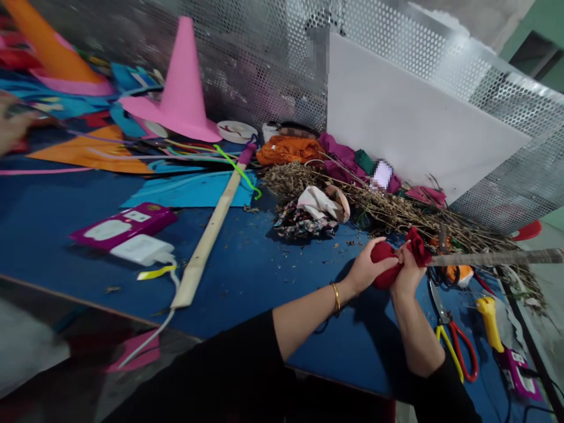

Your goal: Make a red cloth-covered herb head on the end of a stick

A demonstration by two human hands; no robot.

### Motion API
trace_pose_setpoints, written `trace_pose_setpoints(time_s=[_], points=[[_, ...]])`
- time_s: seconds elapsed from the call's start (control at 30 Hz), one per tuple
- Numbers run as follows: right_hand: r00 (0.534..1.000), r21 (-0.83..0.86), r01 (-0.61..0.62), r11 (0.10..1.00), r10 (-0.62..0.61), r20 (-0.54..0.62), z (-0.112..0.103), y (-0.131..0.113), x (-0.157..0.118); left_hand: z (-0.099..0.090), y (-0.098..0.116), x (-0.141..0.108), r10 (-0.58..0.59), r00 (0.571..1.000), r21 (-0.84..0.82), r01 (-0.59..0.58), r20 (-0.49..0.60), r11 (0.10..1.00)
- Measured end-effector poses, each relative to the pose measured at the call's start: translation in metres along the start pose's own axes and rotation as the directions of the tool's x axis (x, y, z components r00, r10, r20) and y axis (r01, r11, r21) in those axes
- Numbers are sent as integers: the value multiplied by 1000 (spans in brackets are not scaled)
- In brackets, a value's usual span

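Red cloth bundle (386, 277) at the end of a stick (497, 258), held over the right part of the blue counter (264, 276).
Your left hand (366, 267) curls partly closed round the bundle's rounded end, thumb across its front; the wad looks light and soft, likely to give when squeezed. Next, your right hand (408, 274) closes round the place where the cloth gathers, probably the surest hold; whether it also has the stick you cannot tell. Beyond, a red ruffle (418, 248) flares, floppy and easily crushed, so best left free. Farthest right, the bare stick looks stiff and unlikely to slip, though its length may make it tip; take it close to the cloth.
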State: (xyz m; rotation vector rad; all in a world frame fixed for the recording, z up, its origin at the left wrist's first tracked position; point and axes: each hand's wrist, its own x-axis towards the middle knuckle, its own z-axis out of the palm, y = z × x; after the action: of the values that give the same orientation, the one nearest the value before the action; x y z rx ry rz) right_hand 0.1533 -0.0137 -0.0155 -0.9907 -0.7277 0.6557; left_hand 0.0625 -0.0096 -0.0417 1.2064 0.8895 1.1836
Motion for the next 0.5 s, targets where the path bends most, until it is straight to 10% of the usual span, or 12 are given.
trace_pose_setpoints(time_s=[0.27, 0.5], points=[[999, -33, 35, 999, -36, -27, 9, -13, -16, -3, 10, 3, 128, 991, 22, -128, -29, 992], [990, -89, -90, 992, 99, 103, 4, -24, -13, -5, 7, 11, -111, 994, -274, 109, 8, 956]])
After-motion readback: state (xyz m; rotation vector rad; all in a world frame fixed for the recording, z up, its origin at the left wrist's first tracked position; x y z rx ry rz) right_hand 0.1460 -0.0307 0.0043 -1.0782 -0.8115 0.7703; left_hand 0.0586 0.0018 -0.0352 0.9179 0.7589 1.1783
